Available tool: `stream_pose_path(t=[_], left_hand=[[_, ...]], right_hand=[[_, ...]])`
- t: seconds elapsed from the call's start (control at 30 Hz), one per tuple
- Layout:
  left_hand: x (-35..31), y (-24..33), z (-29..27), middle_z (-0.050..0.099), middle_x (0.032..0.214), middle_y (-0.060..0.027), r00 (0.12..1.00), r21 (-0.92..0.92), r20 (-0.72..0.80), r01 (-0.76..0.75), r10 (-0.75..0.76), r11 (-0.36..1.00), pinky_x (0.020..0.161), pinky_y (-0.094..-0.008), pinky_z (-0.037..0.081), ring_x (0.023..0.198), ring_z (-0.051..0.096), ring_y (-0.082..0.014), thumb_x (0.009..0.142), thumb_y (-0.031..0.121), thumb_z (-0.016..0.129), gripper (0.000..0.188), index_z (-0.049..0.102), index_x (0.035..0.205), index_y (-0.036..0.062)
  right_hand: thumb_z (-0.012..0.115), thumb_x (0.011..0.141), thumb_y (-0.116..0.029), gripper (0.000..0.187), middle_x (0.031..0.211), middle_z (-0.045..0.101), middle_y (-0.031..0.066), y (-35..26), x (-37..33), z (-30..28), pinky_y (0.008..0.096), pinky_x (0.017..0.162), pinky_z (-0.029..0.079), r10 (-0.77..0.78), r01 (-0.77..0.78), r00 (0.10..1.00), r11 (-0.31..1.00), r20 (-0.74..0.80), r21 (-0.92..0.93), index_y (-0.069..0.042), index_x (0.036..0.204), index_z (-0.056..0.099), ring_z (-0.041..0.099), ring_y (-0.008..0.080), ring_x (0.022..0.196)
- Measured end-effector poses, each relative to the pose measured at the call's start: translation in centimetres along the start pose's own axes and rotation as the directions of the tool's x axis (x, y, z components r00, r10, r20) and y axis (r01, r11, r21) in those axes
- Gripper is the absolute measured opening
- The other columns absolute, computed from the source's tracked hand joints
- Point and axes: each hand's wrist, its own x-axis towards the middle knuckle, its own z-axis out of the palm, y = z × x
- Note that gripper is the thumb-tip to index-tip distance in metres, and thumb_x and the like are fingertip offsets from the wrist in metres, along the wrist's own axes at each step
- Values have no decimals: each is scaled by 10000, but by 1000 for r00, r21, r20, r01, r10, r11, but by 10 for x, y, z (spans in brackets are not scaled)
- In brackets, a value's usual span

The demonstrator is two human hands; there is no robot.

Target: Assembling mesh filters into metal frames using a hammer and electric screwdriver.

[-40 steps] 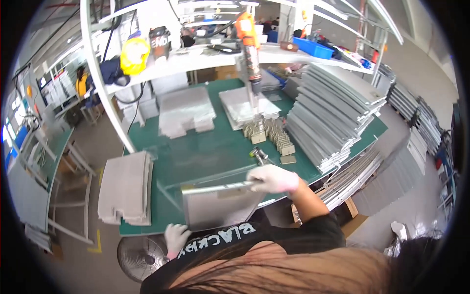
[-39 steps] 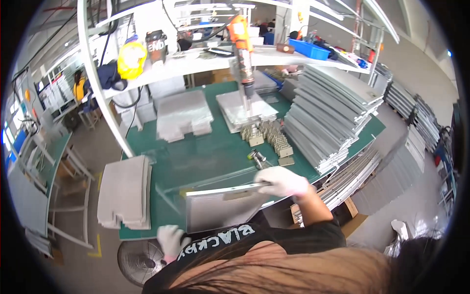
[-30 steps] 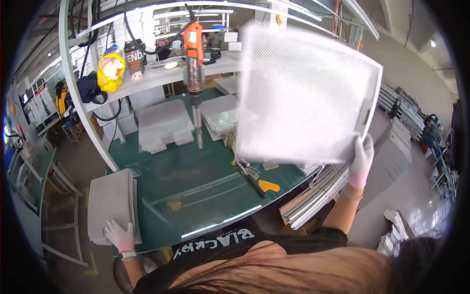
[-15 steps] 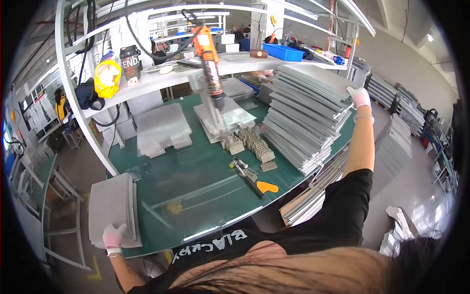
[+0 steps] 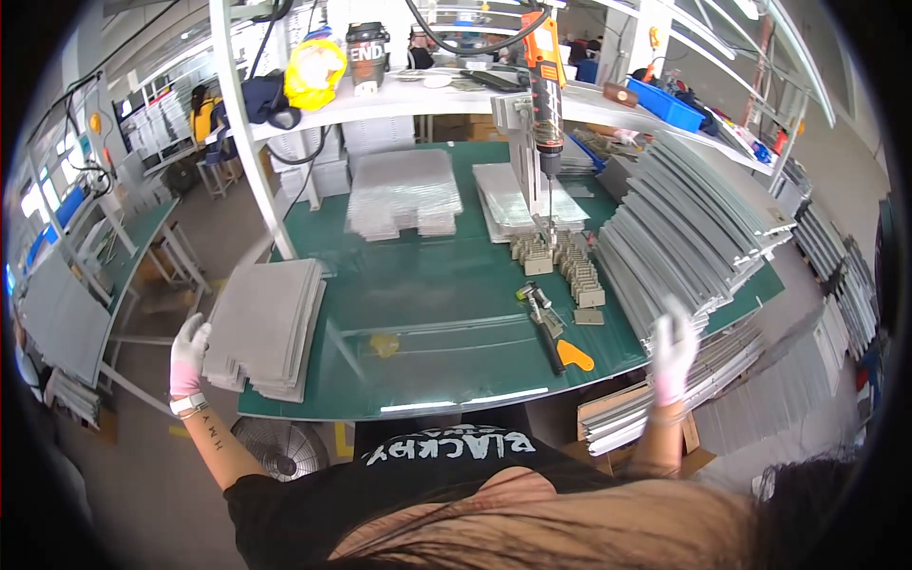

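Note:
My left hand (image 5: 190, 351), in a white and pink glove, is raised just beside the left edge of a short stack of thin grey panels (image 5: 261, 318). Its fingers are apart, with nothing seen in them. My right hand (image 5: 674, 356), gloved alike and partly blurred, hovers in front of a tall leaning stack of grey metal panels (image 5: 689, 233). Its fingers look stretched out and empty. Between the hands, a black-handled tool (image 5: 548, 332) and a yellow-orange handle piece (image 5: 576, 355) lie on the green table (image 5: 427, 313). Rows of small metal brackets (image 5: 579, 271) stand behind them.
An orange and black power screwdriver (image 5: 544, 90) hangs point down over the brackets. Flat panel piles (image 5: 404, 185) lie farther back. A white shelf (image 5: 456, 90) carries a cup (image 5: 367, 59), a yellow bag (image 5: 316, 71) and a blue bin (image 5: 665, 103). A floor fan (image 5: 282, 448) stands below.
My right hand has left the tall stack's far right edge and come down nearer me. My left hand has come off the short stack to its left side. The whole view has shifted.

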Motion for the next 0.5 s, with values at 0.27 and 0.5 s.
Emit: stream_pose_path(t=[0.27, 0.5], left_hand=[[-152, 111, 147, 659, 1207, -169, 806, 256, 438, -537, 398, 804, 965, -386, 501, 1123, 638, -316, 796, 443, 759, 592, 643, 1184, 13], [-141, 108, 288, 664, 1208, -186, 119, -77, 974, -622, 192, 779, 959, -398, 499, 1130, 625, -357, 953, 467, 583, 547, 600, 1294, 40]], right_hand=[[584, 907, 27, 305, 939, 665, 84, -47, -132, 166, 276, 801, 509, 63, -161, 980, 804, 187, 573, 9, 1209, 622, 629, 144, 846], [580, 816, -182, 442, 1349, 575, 155, -35, -140, 256, 529, 1117, 316, -323, 424, 581, 904, 747, 61, -72, 1243, 617, 460, 385, 1316]])
